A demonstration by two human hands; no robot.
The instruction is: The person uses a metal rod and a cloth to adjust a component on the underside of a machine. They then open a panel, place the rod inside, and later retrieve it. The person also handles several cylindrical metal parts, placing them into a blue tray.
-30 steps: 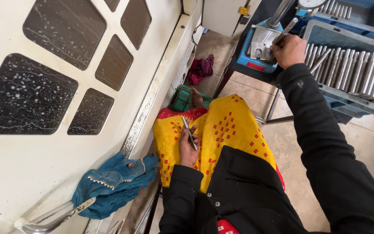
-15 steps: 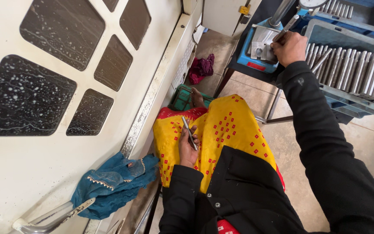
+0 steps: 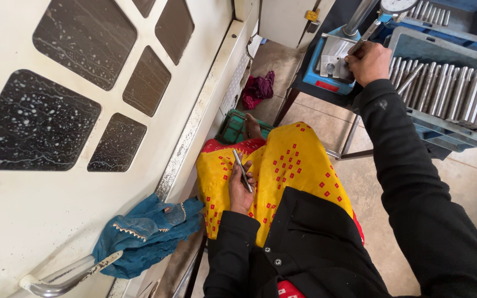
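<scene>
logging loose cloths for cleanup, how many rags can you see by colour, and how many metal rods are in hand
Blue rag, on the machine handle: 1
Maroon rag, on the floor: 1
Metal rod in left hand: 1
Metal rod in right hand: 1
Total: 4

Two hands show. The left hand [image 3: 240, 190], near the middle of the picture, holds one metal rod [image 3: 242, 170]. The right hand [image 3: 369, 62], at the upper right, holds one more rod [image 3: 363, 38].

One grey tray [image 3: 415, 118] sits at the upper right. It is full of shiny rods [image 3: 454, 94] lying side by side, about eighteen, too close together to count for sure. A second row of rods [image 3: 429, 12] lies along the top edge, about eight.

There is one blue stand [image 3: 327, 74], one round dial [image 3: 397, 5], one blue cloth [image 3: 144, 232] at the lower left, one dark red rag [image 3: 258, 88], one green crate [image 3: 233, 128], and one silver handle [image 3: 62, 281]. The white door [image 3: 17, 221] has five dark windows [image 3: 26, 124].
</scene>
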